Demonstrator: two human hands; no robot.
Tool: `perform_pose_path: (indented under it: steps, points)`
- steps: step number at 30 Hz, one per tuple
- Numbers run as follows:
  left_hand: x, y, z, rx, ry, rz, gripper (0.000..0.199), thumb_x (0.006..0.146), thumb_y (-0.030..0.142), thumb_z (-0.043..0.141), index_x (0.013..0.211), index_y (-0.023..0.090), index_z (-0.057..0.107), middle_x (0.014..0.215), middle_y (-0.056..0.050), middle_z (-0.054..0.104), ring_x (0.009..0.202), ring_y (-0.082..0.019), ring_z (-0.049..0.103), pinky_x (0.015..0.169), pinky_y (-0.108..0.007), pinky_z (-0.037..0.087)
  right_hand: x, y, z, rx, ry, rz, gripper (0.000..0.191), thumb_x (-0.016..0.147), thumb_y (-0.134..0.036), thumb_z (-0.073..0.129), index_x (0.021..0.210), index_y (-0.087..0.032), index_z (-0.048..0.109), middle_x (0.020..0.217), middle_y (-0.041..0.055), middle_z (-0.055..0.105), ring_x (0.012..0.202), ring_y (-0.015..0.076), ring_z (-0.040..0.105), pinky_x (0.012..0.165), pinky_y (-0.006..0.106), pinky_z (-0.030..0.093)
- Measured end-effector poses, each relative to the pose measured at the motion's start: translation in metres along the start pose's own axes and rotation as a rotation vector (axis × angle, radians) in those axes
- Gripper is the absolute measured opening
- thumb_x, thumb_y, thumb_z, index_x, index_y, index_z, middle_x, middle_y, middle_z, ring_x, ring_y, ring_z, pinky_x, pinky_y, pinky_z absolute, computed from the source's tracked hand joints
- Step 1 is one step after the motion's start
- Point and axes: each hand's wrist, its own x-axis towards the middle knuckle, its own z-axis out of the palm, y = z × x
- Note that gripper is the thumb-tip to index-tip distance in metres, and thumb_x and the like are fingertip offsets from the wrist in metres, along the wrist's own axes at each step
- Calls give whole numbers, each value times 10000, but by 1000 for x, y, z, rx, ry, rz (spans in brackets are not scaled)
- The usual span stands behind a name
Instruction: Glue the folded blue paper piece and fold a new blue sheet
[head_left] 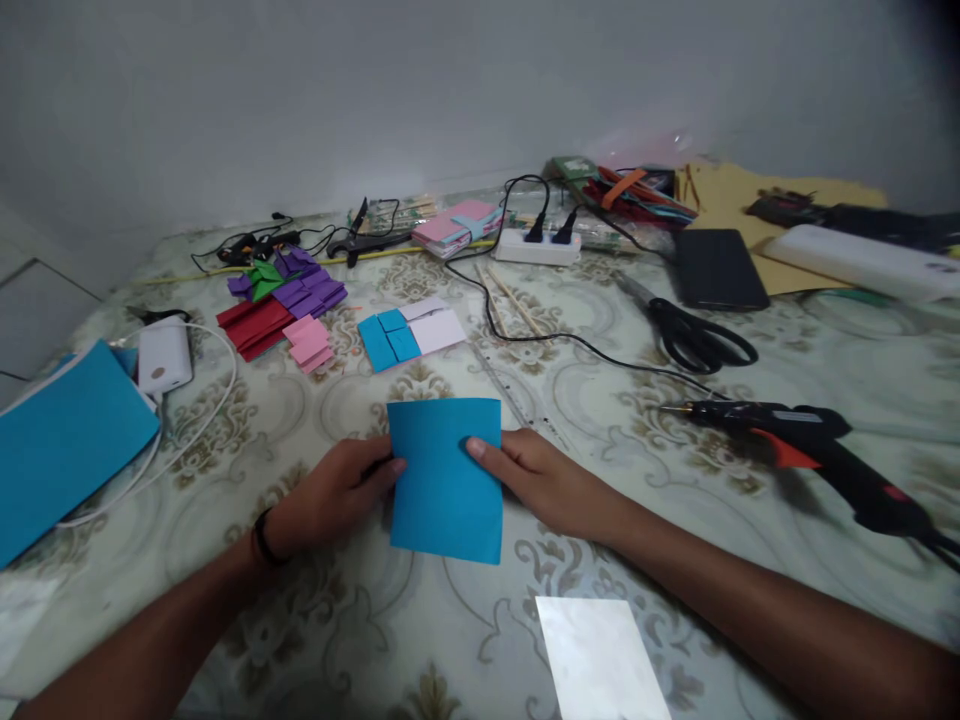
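A blue sheet of paper (pixel 442 500), nearly square, is held up between both hands above the patterned tablecloth. My left hand (pixel 337 495) pinches its left edge, thumb in front and fingers behind. On the opposite edge, my right hand (pixel 544 480) grips it the same way, its thumb lying on the blue face. A white sheet of paper (pixel 604 660) lies below the right forearm's side, near the front edge of view. Beyond the hands lie a clear ruler (pixel 510 390) and a folded blue and white paper piece (pixel 411 332).
At right lie a glue gun (pixel 810 430), black scissors (pixel 690 330) and a dark flat device (pixel 720 270). A power strip (pixel 538 247) with plugged cords stands at the back. Folded coloured papers (pixel 255 325), a white power bank (pixel 165 355) and a blue paper stack (pixel 75 440) are left.
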Motion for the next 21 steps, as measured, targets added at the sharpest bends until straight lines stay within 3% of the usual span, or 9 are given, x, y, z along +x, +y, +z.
perform_pose_path:
  steps: [8, 14, 21]
  points:
    - [-1, 6, -1, -24, -29, -40, 363, 1064, 367, 432, 753, 185, 474, 695, 19, 564, 631, -131, 498, 613, -278, 386, 1, 2, -1, 19, 63, 24, 591, 986, -702, 462, 673, -202, 433, 627, -40, 427, 583, 110, 390, 576, 260, 367]
    - [0, 5, -2, -28, -21, -6, 363, 1053, 364, 439, 734, 191, 441, 675, 29, 534, 614, -127, 476, 600, -274, 359, 1, 6, 0, 151, 57, 76, 575, 978, -719, 477, 779, -181, 521, 719, -10, 529, 665, 136, 499, 642, 273, 426]
    - [0, 1, -2, -18, -27, 3, 375, 1064, 376, 442, 739, 190, 440, 677, 41, 508, 610, -119, 461, 605, -269, 352, 3, 3, -1, 128, 60, 47, 589, 968, -716, 499, 696, -194, 485, 636, -29, 494, 597, 123, 464, 593, 261, 390]
